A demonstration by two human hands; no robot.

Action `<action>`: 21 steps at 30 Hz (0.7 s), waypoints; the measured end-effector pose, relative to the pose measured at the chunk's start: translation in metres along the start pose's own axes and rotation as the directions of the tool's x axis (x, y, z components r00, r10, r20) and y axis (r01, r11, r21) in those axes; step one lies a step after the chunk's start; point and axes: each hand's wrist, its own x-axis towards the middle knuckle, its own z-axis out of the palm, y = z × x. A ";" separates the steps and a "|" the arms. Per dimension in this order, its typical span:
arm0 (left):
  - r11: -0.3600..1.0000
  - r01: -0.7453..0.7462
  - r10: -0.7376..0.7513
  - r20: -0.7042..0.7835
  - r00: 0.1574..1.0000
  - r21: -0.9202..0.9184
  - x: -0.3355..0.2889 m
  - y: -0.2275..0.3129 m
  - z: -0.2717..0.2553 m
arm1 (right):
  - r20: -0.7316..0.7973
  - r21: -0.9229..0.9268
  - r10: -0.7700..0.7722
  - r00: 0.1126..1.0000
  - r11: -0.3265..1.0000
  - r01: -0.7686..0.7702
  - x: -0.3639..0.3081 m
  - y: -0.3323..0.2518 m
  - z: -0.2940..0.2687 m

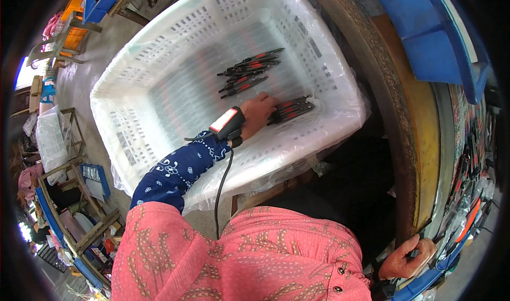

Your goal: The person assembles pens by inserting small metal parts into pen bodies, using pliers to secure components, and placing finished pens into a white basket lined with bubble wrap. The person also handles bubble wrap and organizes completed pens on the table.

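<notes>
A large white plastic basket (pixel 175 181) lined with clear film stands in front of me. My left hand (pixel 259 114) reaches down inside it, its fingers closed at the near ends of a bundle of black-and-red pens (pixel 291 109) by the right wall. Farther in, a second loose group of such pens (pixel 247 72) lies on the basket's floor, apart from the hand. At the lower right, my right hand (pixel 409 258) is curled at the edge of the workbench, beside dark items and plastic bags. Whatever its fingers hold is hidden.
A workbench (pixel 419 157) with a thick edge runs along my right, with many black-and-red pieces and clear bags (pixel 473 179) on it. A blue bin (pixel 425 30) overhangs at upper right. To the left are wooden frames (pixel 79 205) and a chair (pixel 66 38). A cable (pixel 220 194) hangs from a wrist-worn device (pixel 227 123).
</notes>
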 end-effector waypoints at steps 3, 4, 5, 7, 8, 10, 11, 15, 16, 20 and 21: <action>0.990 0.041 -0.024 -0.125 0.992 0.135 -0.005 -0.011 -0.021 | 0.003 -0.013 0.002 1.000 1.000 -0.002 0.000 0.000 0.001; 0.969 0.157 -0.125 -0.171 0.977 0.189 -0.003 -0.017 -0.027 | 0.008 -0.012 0.004 1.000 1.000 -0.004 0.000 0.000 0.000; 0.956 0.183 -0.139 -0.193 0.971 0.230 -0.004 -0.023 -0.035 | 0.005 -0.019 0.014 1.000 1.000 -0.014 -0.001 0.000 0.000; 0.928 0.213 -0.159 -0.193 0.968 0.304 -0.008 -0.035 -0.047 | 0.013 -0.001 -0.001 1.000 1.000 0.001 0.000 0.000 0.000; 0.915 0.214 -0.164 -0.168 0.972 0.342 -0.010 -0.040 -0.051 | 0.014 0.002 -0.005 1.000 1.000 0.005 0.000 0.001 -0.001; 0.887 0.210 -0.171 -0.130 0.977 0.412 -0.012 -0.046 -0.051 | 0.016 0.002 -0.006 1.000 1.000 0.006 0.000 0.001 -0.001; 0.872 0.207 -0.172 -0.117 0.978 0.444 -0.013 -0.047 -0.050 | 0.015 -0.006 0.006 1.000 1.000 -0.006 0.000 0.001 -0.001; 0.876 0.216 -0.181 -0.122 0.976 0.431 -0.015 -0.049 -0.045 | 0.014 0.027 0.021 1.000 0.999 -0.021 -0.001 0.002 -0.003; 0.884 0.212 -0.178 -0.118 0.977 0.417 -0.015 -0.050 -0.045 | 0.014 0.018 0.010 1.000 1.000 -0.010 -0.001 0.002 -0.001; 0.869 0.233 -0.216 -0.088 0.972 0.437 -0.014 -0.049 -0.045 | 0.011 0.010 0.010 1.000 1.000 -0.010 -0.002 0.002 -0.001; 0.853 0.246 -0.238 -0.077 0.968 0.460 -0.013 -0.048 -0.044 | 0.015 0.021 0.015 1.000 1.000 -0.016 -0.002 0.002 -0.002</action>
